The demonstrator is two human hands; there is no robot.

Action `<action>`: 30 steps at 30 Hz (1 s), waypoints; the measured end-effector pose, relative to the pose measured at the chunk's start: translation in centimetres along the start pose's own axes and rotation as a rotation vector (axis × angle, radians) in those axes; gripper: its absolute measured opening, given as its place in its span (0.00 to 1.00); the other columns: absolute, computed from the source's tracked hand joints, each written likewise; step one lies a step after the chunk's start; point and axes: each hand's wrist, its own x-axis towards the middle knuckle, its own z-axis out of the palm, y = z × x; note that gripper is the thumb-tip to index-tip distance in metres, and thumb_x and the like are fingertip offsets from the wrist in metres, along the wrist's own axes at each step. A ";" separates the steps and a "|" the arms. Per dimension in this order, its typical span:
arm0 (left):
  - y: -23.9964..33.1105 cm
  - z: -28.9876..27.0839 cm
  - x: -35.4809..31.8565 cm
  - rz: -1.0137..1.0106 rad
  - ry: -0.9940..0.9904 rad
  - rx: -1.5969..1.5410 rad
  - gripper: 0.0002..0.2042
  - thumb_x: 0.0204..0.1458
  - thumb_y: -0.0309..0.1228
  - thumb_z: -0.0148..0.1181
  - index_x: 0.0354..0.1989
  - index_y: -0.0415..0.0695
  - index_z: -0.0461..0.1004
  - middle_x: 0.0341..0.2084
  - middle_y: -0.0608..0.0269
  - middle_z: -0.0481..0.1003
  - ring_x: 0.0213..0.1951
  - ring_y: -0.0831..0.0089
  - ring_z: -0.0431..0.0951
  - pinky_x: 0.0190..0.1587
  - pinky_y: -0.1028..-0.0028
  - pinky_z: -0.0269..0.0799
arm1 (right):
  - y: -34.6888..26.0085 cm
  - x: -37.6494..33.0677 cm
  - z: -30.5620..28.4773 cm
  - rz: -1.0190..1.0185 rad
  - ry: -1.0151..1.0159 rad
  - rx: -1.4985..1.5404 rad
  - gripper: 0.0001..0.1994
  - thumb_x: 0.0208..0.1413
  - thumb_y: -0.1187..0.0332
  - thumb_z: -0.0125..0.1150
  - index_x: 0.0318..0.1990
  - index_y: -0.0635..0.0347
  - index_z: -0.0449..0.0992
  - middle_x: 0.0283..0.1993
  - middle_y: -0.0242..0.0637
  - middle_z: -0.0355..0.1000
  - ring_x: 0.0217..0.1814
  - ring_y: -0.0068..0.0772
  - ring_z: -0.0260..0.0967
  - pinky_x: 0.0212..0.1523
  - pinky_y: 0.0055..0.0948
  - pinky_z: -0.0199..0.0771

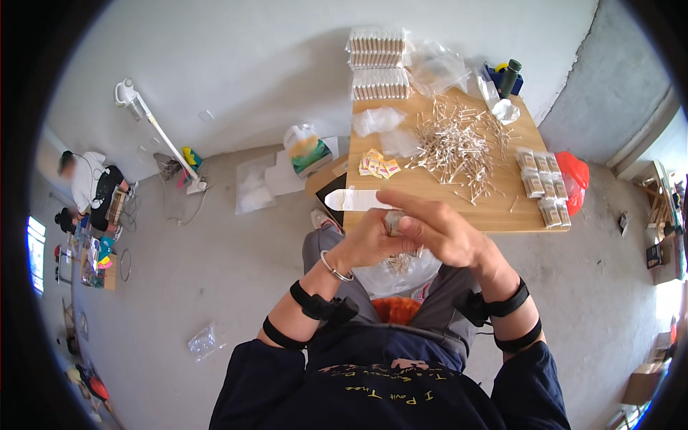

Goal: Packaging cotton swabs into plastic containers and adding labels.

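- Left hand and right hand meet above the lap, both closed around a small bundle of sticks.
- Just beyond, a wooden table carries a loose pile of sticks.
- Farther back lie stacked packed bundles.

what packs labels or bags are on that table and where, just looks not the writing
Clear packs of sticks: two stacked rows at the table's far left end.
Small bundled packs: right edge, tan with white bands.
Small yellow-red sachets: left side, flat squares.
Empty clear bags: far end, crumpled.
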 end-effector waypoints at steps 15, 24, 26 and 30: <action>0.4 -0.2 -0.5 -0.173 0.032 -0.307 0.15 0.51 0.22 0.65 0.47 0.38 0.74 0.38 0.62 0.80 0.41 0.74 0.81 0.44 0.76 0.78 | 0.3 -1.6 0.2 -0.144 0.385 -0.275 0.13 0.40 0.80 0.71 0.36 0.61 0.79 0.38 0.36 0.76 0.42 0.37 0.72 0.44 0.32 0.72; 0.7 -0.2 -0.6 -0.229 0.025 -0.126 0.16 0.49 0.27 0.70 0.46 0.40 0.76 0.37 0.68 0.79 0.39 0.83 0.77 0.42 0.79 0.76 | 0.2 -1.7 -1.0 -0.100 0.270 -0.206 0.08 0.42 0.78 0.68 0.30 0.59 0.75 0.36 0.36 0.72 0.39 0.41 0.71 0.40 0.34 0.72; 0.5 -0.4 -0.8 -0.232 0.019 -0.085 0.16 0.49 0.27 0.70 0.46 0.41 0.76 0.37 0.69 0.79 0.39 0.83 0.77 0.43 0.79 0.76 | 0.0 -1.6 -1.2 -0.118 0.213 -0.225 0.08 0.44 0.78 0.67 0.30 0.60 0.73 0.37 0.37 0.69 0.39 0.43 0.70 0.40 0.35 0.72; 0.1 -0.1 -0.8 -0.149 0.043 -0.030 0.12 0.51 0.33 0.69 0.42 0.42 0.79 0.30 0.72 0.79 0.32 0.87 0.73 0.36 0.80 0.71 | -0.2 -1.6 -1.6 -0.110 0.177 -0.216 0.07 0.45 0.78 0.65 0.31 0.62 0.72 0.40 0.40 0.68 0.40 0.44 0.70 0.40 0.36 0.71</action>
